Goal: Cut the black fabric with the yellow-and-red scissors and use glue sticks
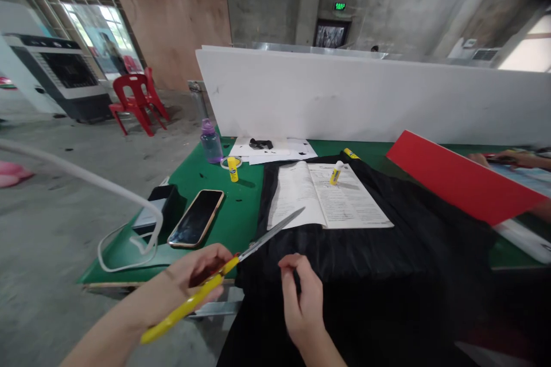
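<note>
My left hand (189,275) is closed round yellow-handled scissors (272,233), whose blades point up and to the right, together. Just right of the blades, my right hand (303,301) has its thumb and fingertips pressed together; whatever may be between them is too small to make out. Beyond both hands an open book (353,206) lies on black cloth (344,252), with a yellow glue stick (334,175) upright on its right page. A second glue stick (233,170) stands on the green tabletop (241,206).
A phone (197,218), a dark box (155,206) and a white cable (142,206) occupy the table's left side. Farther back are a purple-lidded bottle (210,143) and papers (279,151). A white panel (365,97) borders the rear. Another person's hand (478,159) touches a red board (460,183).
</note>
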Tool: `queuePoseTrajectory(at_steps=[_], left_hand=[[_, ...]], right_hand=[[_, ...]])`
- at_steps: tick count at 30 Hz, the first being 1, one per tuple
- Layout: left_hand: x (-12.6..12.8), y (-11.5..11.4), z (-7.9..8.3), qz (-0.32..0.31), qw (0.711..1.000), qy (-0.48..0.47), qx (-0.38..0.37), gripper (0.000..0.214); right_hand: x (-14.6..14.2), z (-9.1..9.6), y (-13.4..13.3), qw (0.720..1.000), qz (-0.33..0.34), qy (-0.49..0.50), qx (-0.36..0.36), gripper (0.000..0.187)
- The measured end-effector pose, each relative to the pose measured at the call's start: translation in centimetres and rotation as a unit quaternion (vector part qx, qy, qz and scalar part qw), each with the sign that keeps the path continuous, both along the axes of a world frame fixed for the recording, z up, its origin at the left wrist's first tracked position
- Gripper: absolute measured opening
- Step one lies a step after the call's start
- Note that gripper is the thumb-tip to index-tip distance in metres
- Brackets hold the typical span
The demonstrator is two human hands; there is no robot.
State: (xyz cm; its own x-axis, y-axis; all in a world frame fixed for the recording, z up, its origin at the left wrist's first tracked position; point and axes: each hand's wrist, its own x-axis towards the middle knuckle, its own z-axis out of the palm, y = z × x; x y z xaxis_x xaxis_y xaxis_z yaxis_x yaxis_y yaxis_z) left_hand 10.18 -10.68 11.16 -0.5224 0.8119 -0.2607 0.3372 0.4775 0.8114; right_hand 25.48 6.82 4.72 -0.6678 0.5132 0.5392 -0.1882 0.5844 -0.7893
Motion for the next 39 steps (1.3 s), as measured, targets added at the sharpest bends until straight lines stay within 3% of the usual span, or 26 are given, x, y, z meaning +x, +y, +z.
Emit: queuePoseTrajectory(at_steps=[4, 9, 14, 22, 25, 28, 31, 36, 39], left_hand=[[2.6, 4.1, -1.3, 0.029, 0.991, -0.027, 0.128, 0.035], [4.2, 7.1, -1.4, 0.08, 0.985, 0.059, 0.138, 0.038], [4.5, 7.6, -1.6, 0.079, 0.983, 0.093, 0.134, 0.044], [3.8, 6.9, -1.3, 0.079, 0.981, 0.071, 0.162, 0.057], [3.4, 6.4, -0.7, 0.053, 0.983, 0.081, 0.154, 0.061], [3.0, 6.0, 0.0, 0.048, 0.981, 0.117, 0.145, 0.069], [1.8, 5.6, 0.4, 0.06, 0.982, 0.133, 0.124, 0.066], [-1.8, 4.6, 0.4, 0.065, 0.992, 0.041, 0.103, 0.055], [-3.5, 3.7, 0.4, 0.041, 0.989, -0.081, 0.118, 0.044]], right_hand=[[1.2, 1.8, -2.1, 0.996, 0.083, -0.007, -0.035, 0.017], [0.8, 2.4, -2.3, 0.985, 0.082, -0.026, -0.152, 0.02], [0.4, 3.1, -2.0, 0.921, 0.143, -0.038, -0.359, 0.031], [0.9, 4.1, -2.3, 0.832, 0.259, 0.023, -0.49, 0.026], [1.0, 4.7, -2.1, 0.814, 0.285, 0.025, -0.505, 0.025], [1.2, 5.5, -2.0, 0.816, 0.307, 0.01, -0.489, 0.024], [1.2, 6.1, -1.8, 0.849, 0.309, -0.02, -0.428, 0.03], [0.6, 4.9, -0.9, 0.956, 0.204, -0.102, -0.185, 0.025], [-0.4, 3.3, -0.4, 0.987, 0.102, -0.117, -0.038, 0.018]])
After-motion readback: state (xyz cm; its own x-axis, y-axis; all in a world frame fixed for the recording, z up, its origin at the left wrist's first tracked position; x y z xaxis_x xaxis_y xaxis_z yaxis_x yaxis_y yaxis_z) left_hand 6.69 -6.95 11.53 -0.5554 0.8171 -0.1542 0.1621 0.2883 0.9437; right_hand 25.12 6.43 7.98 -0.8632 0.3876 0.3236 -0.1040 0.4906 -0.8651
